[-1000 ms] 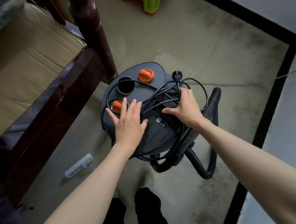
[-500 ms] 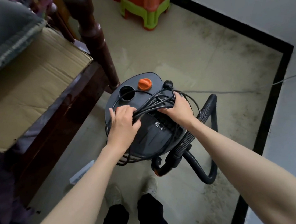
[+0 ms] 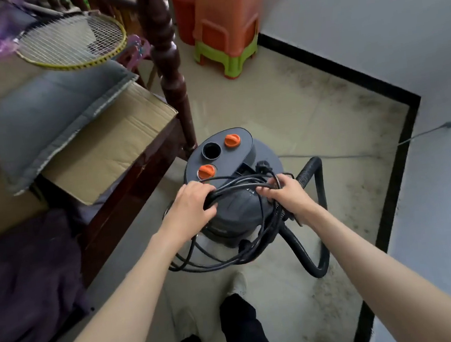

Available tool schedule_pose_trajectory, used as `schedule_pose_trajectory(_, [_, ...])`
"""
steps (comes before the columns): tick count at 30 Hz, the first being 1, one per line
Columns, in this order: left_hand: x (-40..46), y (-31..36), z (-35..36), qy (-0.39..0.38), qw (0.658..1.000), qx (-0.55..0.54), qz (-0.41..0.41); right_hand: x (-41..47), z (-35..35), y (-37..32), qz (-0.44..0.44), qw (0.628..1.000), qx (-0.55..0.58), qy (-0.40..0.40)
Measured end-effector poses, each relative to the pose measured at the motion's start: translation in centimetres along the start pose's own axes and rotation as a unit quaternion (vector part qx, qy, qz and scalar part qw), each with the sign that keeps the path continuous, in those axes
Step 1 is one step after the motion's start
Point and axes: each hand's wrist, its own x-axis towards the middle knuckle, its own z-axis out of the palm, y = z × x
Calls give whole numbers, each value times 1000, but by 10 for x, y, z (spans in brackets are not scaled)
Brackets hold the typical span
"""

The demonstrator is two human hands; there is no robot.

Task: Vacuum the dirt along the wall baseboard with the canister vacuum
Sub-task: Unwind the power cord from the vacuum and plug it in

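A dark grey canister vacuum (image 3: 225, 154) with two orange knobs stands on the floor in front of me. Its black power cord (image 3: 234, 184) lies coiled over the lid, with loops hanging down the near side. My left hand (image 3: 192, 206) grips the bundle on the left, and my right hand (image 3: 286, 195) grips it on the right, close to the plug (image 3: 263, 165). The ribbed black hose (image 3: 317, 217) loops on the floor to the right. Dark dirt (image 3: 360, 195) is scattered along the black baseboard (image 3: 398, 175) of the white wall.
A dark wooden bed frame (image 3: 128, 206) with a turned post (image 3: 167, 65), cardboard, a grey cushion and a racket stands close on the left. Stacked orange and green stools (image 3: 225, 31) sit in the far corner. A thin cable (image 3: 423, 133) runs along the floor to the right wall.
Both hands have closed round the cord bundle and pulled it toward me off the lid; loops now hang lower in front. The view has tilted up.
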Motion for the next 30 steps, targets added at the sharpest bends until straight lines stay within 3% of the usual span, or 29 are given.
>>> schedule_pose_trajectory(5, [-59,-2,-6,-49,998,-27,-4,-67,11,5,23,997,36,-57])
schedule_pose_trajectory(9, [-102,-9,0,-130,991,-11,-5,-114,33,14,-3,999,33,-23])
schedule_pose_trajectory(15, [-153,-8,4,-126,992,-14,4,-164,80,30,-29,997,-8,72])
schedule_pose_trajectory(23, [-186,-15,-4,-111,994,-11,15,-204,108,36,-26,995,30,93])
schedule_pose_trajectory(30, [-226,-20,-7,-170,982,-15,-84,-229,122,47,-25,998,34,43])
